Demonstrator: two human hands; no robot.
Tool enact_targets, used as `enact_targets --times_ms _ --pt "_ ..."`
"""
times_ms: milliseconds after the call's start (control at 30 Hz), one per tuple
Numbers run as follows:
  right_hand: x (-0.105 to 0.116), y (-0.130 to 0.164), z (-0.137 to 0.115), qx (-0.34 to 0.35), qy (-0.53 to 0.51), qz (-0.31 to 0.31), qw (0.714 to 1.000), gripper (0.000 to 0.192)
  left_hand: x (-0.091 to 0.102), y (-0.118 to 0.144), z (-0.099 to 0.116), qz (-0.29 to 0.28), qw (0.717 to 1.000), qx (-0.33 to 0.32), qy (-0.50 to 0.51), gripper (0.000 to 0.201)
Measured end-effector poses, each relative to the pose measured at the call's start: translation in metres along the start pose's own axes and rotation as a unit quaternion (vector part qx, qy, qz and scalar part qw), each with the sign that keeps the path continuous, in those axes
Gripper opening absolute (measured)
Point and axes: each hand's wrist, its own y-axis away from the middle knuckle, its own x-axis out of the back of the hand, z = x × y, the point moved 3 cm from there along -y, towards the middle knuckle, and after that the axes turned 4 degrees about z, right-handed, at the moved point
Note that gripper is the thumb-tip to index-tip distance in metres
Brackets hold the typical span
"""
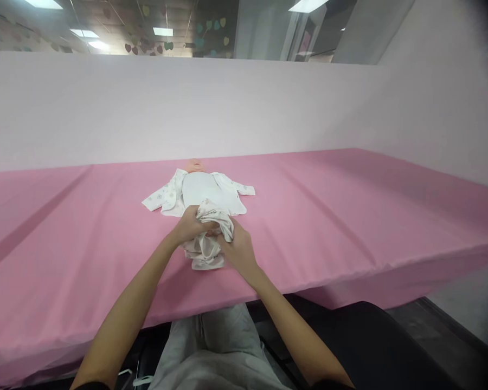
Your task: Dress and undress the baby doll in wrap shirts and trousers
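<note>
So the thing being handled is a pale printed cloth [214,213], bunched up in loose folds just below a doll, between the person and the doll's middle. Looks like baby clothes to me, but it's too scrunched to say which piece. There's a bit of skin tone down in the folds, and I can't tell whether that's doll or finger. The left hand [190,224] has its side of the bundle pinched, thumb reaching across toward the middle. The right hand [239,248] grips the other side, fingers curled round the folds. Neither is stretched wide.

The doll [195,166] lies on its back, head toward the wall, inside a spread-open printed jacket [171,199] with both sleeves flung out sideways. All of it sits on a pink cover [317,216] that runs well out to both sides, so there's plenty of elbow room. The near edge is close to the person's gray pants [223,333], the back edge meets a white wall [211,108], and a black chair [370,346] stands at the right.
</note>
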Motion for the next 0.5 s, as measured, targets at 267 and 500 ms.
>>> enact_targets --times_ms 267,500 --pt "0.006 -0.002 0.008 0.094 0.113 -0.008 0.989 0.049 0.023 -0.001 -0.011 -0.066 0.996 0.044 -0.031 0.044" --pt "0.015 -0.004 -0.01 0.122 0.113 0.011 0.986 0.045 0.011 -0.002 -0.002 0.031 0.997 -0.062 -0.036 0.027"
